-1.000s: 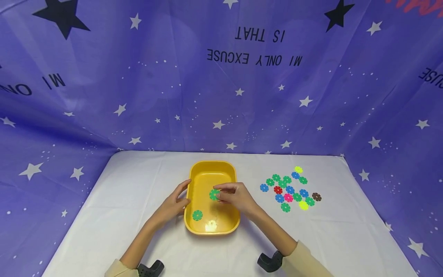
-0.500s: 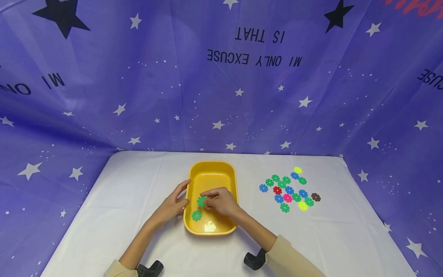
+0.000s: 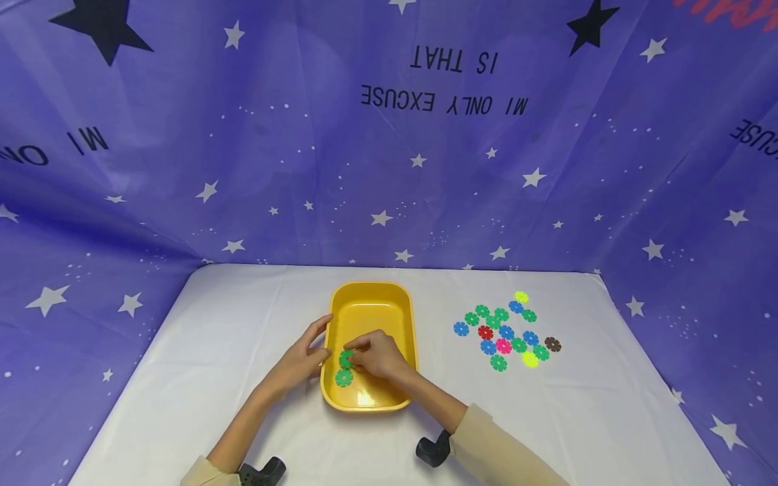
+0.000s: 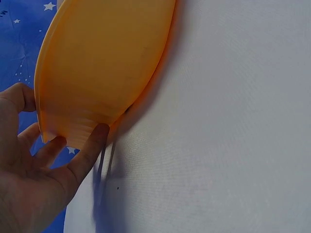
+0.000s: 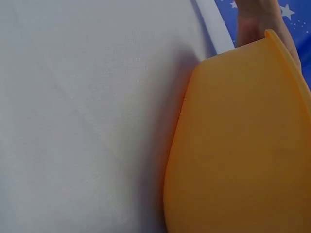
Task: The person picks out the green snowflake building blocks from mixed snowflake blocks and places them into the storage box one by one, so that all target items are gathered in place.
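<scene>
Right hand (image 3: 378,354) angles leftward over the yellow tray (image 3: 379,312), pinching a green disc (image 3: 345,358)

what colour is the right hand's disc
Green; the disc in the right hand shows best in the head view.

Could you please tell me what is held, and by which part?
A green notched disc, pinched at its right edge by the right grip; the left grip touches the yellow tray.

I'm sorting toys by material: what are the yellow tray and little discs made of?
The tray looks like glossy plastic: a bright glare shows inside. The discs are probably matte plastic: even colours, neat notches, but too small to be sure.
</scene>
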Tool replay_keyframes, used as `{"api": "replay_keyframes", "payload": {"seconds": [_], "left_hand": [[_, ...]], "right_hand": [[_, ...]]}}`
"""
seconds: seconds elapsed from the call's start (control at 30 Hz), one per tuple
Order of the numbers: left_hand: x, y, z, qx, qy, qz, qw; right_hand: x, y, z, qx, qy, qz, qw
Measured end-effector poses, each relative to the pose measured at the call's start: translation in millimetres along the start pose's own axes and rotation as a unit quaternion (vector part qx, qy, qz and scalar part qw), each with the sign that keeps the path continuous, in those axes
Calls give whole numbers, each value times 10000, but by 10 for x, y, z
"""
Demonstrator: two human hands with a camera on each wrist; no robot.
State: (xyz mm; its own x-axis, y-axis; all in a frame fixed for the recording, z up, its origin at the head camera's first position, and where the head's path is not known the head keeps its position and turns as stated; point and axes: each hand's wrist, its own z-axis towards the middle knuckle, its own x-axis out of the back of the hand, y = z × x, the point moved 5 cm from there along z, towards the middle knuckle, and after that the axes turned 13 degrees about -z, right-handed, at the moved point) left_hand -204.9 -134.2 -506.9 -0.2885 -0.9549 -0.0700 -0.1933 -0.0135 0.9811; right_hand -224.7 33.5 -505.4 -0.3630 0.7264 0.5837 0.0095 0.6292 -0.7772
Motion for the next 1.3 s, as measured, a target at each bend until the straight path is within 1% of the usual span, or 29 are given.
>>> {"api": "replay_keyframes", "payload": {"seconds": [0.27, 0.47, 0.63, 0.87, 1.0, 1.2, 1.3], "left_hand": [[8, 3, -18, 19, -1, 53, 10000], [14, 0, -31, 19, 1, -30, 10000], [11, 2, -35, 20, -19, -89, 10000], [2, 17, -33, 18, -3, -47, 10000], [-4, 19, -25, 23, -8, -49, 10000], [-5, 8, -12, 26, -13, -47, 10000], [-8, 2, -6, 26, -13, -41, 10000]], "right_hand": [[-49, -40, 33, 162, 1, -581, 9982], [-56, -61, 39, 354, 92, -915, 9951], [-62, -62, 55, 298, 108, -1013, 9944], [-52, -53, 67, 216, 91, -1148, 9931], [-51, -52, 74, 192, 66, -1161, 9930], [-34, -62, 69, 243, 176, -1183, 9925], [-10, -57, 62, 214, 205, -1065, 9939]]}}
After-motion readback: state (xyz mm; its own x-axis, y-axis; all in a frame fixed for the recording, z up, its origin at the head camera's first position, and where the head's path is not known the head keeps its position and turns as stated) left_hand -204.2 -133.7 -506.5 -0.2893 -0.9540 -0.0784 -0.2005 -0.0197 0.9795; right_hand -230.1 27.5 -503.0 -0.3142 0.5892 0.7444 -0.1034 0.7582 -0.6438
